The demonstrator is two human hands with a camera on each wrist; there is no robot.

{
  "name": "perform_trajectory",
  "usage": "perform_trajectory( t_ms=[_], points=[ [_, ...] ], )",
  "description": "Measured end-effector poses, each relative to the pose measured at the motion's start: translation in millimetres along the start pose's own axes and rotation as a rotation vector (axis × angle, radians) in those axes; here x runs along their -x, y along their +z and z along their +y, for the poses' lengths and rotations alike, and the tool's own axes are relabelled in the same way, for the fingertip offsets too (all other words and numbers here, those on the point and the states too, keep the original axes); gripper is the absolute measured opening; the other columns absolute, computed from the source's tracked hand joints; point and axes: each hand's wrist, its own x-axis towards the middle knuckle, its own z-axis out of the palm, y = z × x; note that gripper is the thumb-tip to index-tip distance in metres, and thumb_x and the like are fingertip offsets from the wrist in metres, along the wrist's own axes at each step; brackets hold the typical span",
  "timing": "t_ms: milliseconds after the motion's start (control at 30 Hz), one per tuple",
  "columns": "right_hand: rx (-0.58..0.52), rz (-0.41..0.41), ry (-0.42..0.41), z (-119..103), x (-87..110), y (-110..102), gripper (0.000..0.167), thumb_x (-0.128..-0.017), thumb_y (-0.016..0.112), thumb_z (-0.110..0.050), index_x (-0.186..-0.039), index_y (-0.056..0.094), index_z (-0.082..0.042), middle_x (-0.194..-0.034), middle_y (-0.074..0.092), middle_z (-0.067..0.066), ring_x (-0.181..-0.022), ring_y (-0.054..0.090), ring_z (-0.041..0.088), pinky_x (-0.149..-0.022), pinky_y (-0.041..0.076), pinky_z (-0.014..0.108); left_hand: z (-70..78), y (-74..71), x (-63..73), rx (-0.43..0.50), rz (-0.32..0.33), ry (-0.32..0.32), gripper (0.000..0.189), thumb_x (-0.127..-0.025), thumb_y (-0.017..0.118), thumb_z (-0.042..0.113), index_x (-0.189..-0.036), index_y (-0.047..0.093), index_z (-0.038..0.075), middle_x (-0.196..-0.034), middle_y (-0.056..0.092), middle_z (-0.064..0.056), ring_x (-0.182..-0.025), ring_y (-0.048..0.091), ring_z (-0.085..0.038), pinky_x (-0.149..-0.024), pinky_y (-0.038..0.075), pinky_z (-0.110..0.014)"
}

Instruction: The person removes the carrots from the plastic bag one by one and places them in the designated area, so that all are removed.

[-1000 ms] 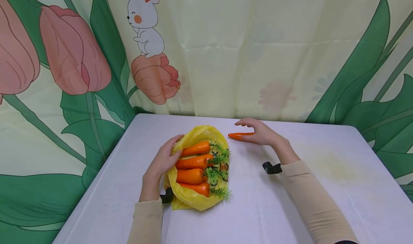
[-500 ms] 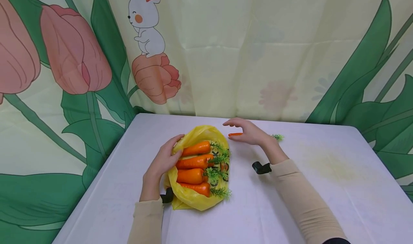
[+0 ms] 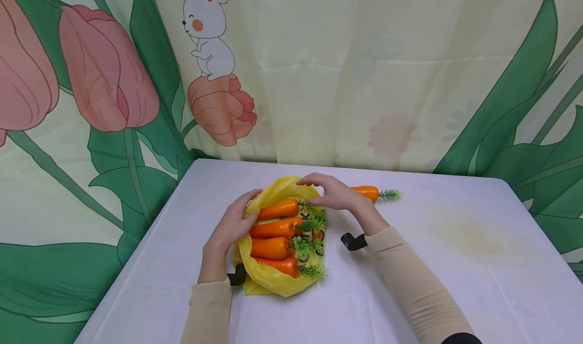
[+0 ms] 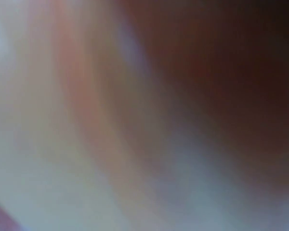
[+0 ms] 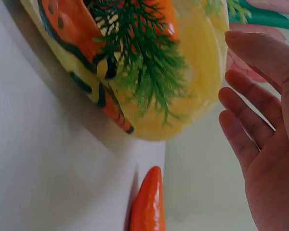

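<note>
A yellow plastic bag (image 3: 284, 287) with a printed pattern lies on the table, its mouth wide. Inside it are several orange carrots (image 3: 271, 248) with green leafy tops pointing right. My left hand (image 3: 231, 226) grips the bag's left rim, thumb on the inner side and fingers outside. Over the bag's upper right edge hovers my right hand (image 3: 331, 192), fingers apart and holding nothing, as the right wrist view also shows. Another carrot (image 3: 368, 191) lies on the table behind the right hand, partly hidden by it; its tip shows in the right wrist view. The left wrist view is too blurred to read.
A white-covered table (image 3: 410, 263) extends to the right and front of the bag. Behind it hangs a curtain (image 3: 309, 96) printed with tulips and a rabbit. Each wrist wears a small black camera (image 3: 354, 241).
My right hand has moved left from the loose carrot to the bag's upper right edge, uncovering the carrot's thick end and leaves. The left hand and the bag stay in place.
</note>
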Motion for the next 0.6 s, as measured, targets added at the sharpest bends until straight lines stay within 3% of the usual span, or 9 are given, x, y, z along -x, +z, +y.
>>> perform_trajectory(
  t_ms=[300,600],
  points=[
    [0.022,-0.076,0.0,-5.7,-18.0,17.1,0.048,-0.091,0.075,-0.01,-0.136,0.061,-0.004,-0.139,0.058,0.01,-0.129,0.051,0.03,-0.11,0.04,0.046,-1.6,-0.4,-1.3,-0.01,-0.004,0.016,0.053,-0.1,0.054,0.012,-0.152,0.044,0.016,-0.152,0.045,-0.007,-0.138,0.042,-0.031,-0.115,0.03,-0.055],
    [0.075,-0.132,0.013,-11.4,-27.4,28.8,0.047,-0.093,0.074,-0.013,-0.137,0.061,-0.007,-0.141,0.057,0.007,-0.132,0.049,0.026,-0.11,0.04,0.043,-0.7,-0.3,-2.5,-0.013,-0.002,0.029,0.052,-0.1,0.055,0.011,-0.151,0.045,0.015,-0.151,0.046,-0.008,-0.136,0.044,-0.031,-0.114,0.032,-0.055]
  ],
)
